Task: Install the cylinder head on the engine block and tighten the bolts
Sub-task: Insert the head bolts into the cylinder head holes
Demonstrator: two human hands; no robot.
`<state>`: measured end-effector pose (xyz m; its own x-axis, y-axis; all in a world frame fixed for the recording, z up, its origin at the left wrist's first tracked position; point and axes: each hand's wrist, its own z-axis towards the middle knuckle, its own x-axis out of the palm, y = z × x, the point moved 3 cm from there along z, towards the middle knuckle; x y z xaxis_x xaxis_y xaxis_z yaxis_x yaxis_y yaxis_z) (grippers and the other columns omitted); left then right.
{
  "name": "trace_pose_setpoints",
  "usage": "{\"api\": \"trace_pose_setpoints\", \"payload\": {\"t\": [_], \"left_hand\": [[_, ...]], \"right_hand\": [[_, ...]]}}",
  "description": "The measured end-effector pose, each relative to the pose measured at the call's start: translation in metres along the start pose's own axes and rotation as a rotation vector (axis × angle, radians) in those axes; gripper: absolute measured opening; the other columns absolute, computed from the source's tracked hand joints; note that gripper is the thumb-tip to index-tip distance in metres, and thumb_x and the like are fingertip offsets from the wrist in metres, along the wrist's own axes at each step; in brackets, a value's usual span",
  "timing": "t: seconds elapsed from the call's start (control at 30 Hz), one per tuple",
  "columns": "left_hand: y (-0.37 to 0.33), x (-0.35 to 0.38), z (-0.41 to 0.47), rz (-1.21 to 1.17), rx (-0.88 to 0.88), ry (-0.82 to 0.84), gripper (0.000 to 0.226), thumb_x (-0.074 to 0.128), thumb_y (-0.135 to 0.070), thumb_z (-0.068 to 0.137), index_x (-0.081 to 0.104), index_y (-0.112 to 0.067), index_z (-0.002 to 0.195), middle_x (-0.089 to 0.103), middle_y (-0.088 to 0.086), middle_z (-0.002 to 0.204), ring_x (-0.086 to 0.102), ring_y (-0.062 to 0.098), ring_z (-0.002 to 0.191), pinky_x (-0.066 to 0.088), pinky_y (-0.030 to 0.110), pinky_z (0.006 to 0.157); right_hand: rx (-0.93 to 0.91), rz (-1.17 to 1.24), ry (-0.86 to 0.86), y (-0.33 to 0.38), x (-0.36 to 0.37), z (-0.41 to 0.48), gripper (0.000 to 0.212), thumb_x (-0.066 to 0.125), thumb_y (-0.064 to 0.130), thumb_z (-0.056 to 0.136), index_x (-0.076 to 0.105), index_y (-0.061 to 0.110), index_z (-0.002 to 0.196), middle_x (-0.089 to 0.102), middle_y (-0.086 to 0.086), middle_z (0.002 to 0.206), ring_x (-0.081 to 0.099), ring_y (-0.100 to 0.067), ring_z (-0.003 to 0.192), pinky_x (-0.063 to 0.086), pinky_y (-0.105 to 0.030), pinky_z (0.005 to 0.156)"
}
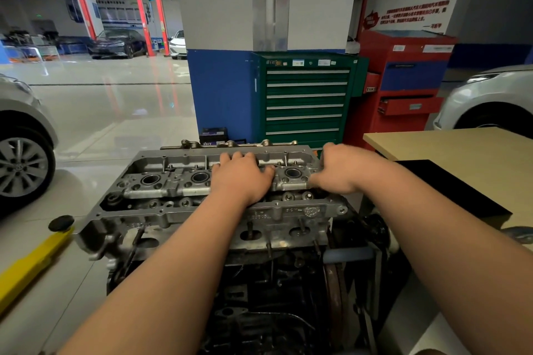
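Resting on top of the dark engine block [259,297], the grey cylinder head [173,184] is lying lengthwise across the view, its open upper face turned towards the camera. Whether it is sitting flush on the block cannot be told. Three round wells are showing along its top, and studs are sticking out of its near side.

The person is reaching both bare forearms forward over the engine. The left hand [242,176] is lying palm down on the middle of the cylinder head, its fingers [238,156] curling over a far ridge of the casting and its thumb pointing to the right. The right hand [340,170] is gripping the right end of the cylinder head, fingers bent around the far corner; it is slightly blurred, so the exact hold is hard to read.

To the right, a tan table [461,147] is carrying a black mat [450,187]. Behind the engine, a green tool cabinet [305,101] is standing against a blue and white pillar [225,37], with a red tool cabinet [409,81] beside it. On the floor at the left, a yellow lift arm [31,265] with a black pad [61,222] is lying near a silver car [17,153]. A white car [490,95] is standing at the right edge.
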<state>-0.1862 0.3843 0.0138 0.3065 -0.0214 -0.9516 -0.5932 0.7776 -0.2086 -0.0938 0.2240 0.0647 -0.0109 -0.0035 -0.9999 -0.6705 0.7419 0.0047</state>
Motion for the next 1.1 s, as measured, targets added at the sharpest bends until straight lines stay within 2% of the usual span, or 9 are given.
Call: {"api": "trace_pose_setpoints", "payload": {"t": [0.07,0.2,0.33,0.47,0.6,0.73,0.8,0.93,1.1], "left_hand": [[0.0,0.0,-0.001,-0.003,-0.002,0.001,0.061,0.034,-0.061,0.091,0.051,-0.017,0.13,0.051,0.009,0.133,0.035,0.034,0.127,0.033,0.046,0.1],[0.001,0.0,0.0,-0.009,0.001,-0.005,0.061,0.034,-0.061,0.091,0.052,-0.017,0.13,0.051,0.009,0.132,0.035,0.034,0.127,0.033,0.046,0.1],[0.0,0.0,-0.001,-0.005,-0.004,-0.003,0.061,0.034,-0.061,0.09,0.052,-0.017,0.128,0.052,0.009,0.131,0.036,0.033,0.126,0.034,0.046,0.099],[0.001,0.0,0.0,-0.008,-0.003,-0.006,0.062,0.034,-0.062,0.09,0.052,-0.017,0.129,0.052,0.009,0.131,0.036,0.033,0.126,0.034,0.047,0.099],[0.0,0.0,-0.001,-0.003,-0.004,-0.005,0.062,0.034,-0.062,0.09,0.052,-0.017,0.129,0.052,0.009,0.131,0.036,0.033,0.126,0.034,0.046,0.099],[0.001,0.0,0.0,0.002,0.0,-0.003,0.062,0.033,-0.062,0.09,0.051,-0.017,0.129,0.052,0.009,0.131,0.036,0.033,0.126,0.034,0.046,0.099],[0.001,0.0,0.0,0.003,-0.003,-0.004,0.062,0.033,-0.062,0.09,0.051,-0.017,0.129,0.052,0.009,0.132,0.036,0.033,0.126,0.034,0.046,0.099],[0.001,0.001,-0.001,-0.001,0.002,-0.004,0.062,0.033,-0.062,0.09,0.051,-0.017,0.129,0.052,0.009,0.132,0.036,0.033,0.126,0.035,0.046,0.099],[0.001,0.0,0.0,-0.008,0.004,-0.01,0.062,0.034,-0.062,0.09,0.051,-0.017,0.129,0.052,0.009,0.132,0.036,0.033,0.126,0.034,0.046,0.099]], "right_hand": [[0.011,-0.069,0.074,0.007,0.005,-0.003,0.07,0.057,0.06,0.083,0.044,0.01,0.131,0.057,-0.005,0.111,0.058,-0.026,0.099,0.052,-0.038,0.082],[0.028,-0.025,0.014,0.001,-0.01,0.002,0.051,0.051,0.026,0.087,0.041,0.005,0.132,0.057,-0.004,0.096,0.058,-0.024,0.085,0.051,-0.033,0.068],[0.006,-0.074,0.088,0.008,0.002,0.002,0.068,0.054,0.055,0.087,0.041,0.008,0.135,0.056,-0.009,0.122,0.057,-0.028,0.107,0.051,-0.038,0.088],[-0.022,0.028,0.039,-0.001,-0.007,0.007,0.035,0.054,0.027,0.085,0.051,0.009,0.115,0.059,-0.006,0.099,0.058,-0.022,0.086,0.051,-0.031,0.071],[-0.034,-0.071,0.081,0.007,0.005,0.007,0.053,0.058,0.064,0.08,0.057,0.017,0.105,0.058,0.001,0.092,0.059,-0.024,0.088,0.053,-0.038,0.082],[-0.034,-0.08,0.037,0.001,-0.004,0.009,0.031,0.06,0.045,0.084,0.056,0.014,0.084,0.057,0.001,0.079,0.057,-0.019,0.074,0.051,-0.032,0.069],[-0.025,-0.096,-0.007,0.003,-0.006,0.009,0.035,0.056,0.05,0.085,0.051,0.015,0.088,0.054,0.002,0.078,0.057,-0.02,0.076,0.051,-0.034,0.071],[0.001,-0.094,0.153,0.008,0.003,0.006,0.052,0.056,0.063,0.085,0.058,0.015,0.105,0.049,0.001,0.082,0.056,-0.026,0.089,0.051,-0.036,0.083],[-0.05,-0.283,0.163,0.022,-0.004,0.003,0.027,0.059,0.04,0.086,0.048,0.017,0.078,0.05,0.001,0.077,0.056,-0.024,0.078,0.051,-0.036,0.071]]}}
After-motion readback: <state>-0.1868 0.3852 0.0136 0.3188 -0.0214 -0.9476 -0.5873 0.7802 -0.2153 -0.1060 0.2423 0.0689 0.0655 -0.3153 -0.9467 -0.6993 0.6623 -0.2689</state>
